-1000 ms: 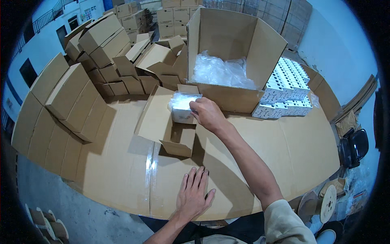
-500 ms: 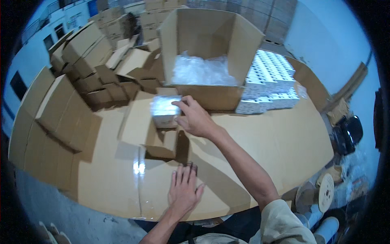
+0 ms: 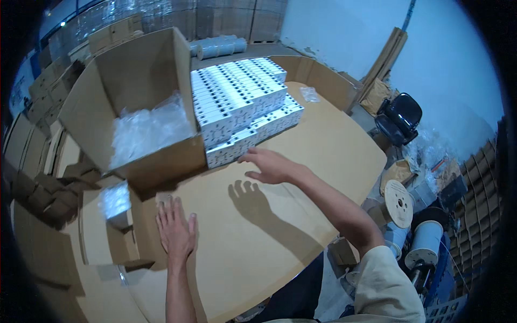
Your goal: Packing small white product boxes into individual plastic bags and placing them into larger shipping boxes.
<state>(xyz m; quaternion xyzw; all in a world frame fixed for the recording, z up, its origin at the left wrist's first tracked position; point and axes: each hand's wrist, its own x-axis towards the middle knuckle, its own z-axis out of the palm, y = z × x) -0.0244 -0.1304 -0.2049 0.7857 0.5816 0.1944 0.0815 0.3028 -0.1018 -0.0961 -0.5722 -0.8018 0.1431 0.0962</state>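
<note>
My left hand (image 3: pixel 176 229) lies flat on the cardboard-covered table with its fingers stretched out, just right of a small open carton (image 3: pixel 97 242). In that carton's far end sits a white box wrapped in clear bubble wrap (image 3: pixel 116 202). My right hand (image 3: pixel 272 166) hovers over the table with fingers spread and holds nothing. It is nearest to a stack of small white boxes with dark markings (image 3: pixel 242 97), close to the lower front row. Left of the stack stands a tall open carton (image 3: pixel 167 164) with clear bubble bags (image 3: pixel 153 126) inside.
A flat clear plastic bag (image 3: pixel 309 95) lies beyond the stack. Folded cartons (image 3: pixel 40 185) crowd the far left. Past the table's right edge are a black chair (image 3: pixel 399 118), a cable reel (image 3: pixel 398 203) and rolls of material (image 3: pixel 425 242). A cardboard wall (image 3: pixel 318 78) edges the table's back.
My view has swung to the right. My right hand has let go of the wrapped box in the small carton and moved right to the white stack. My left hand now lies beside the carton.
</note>
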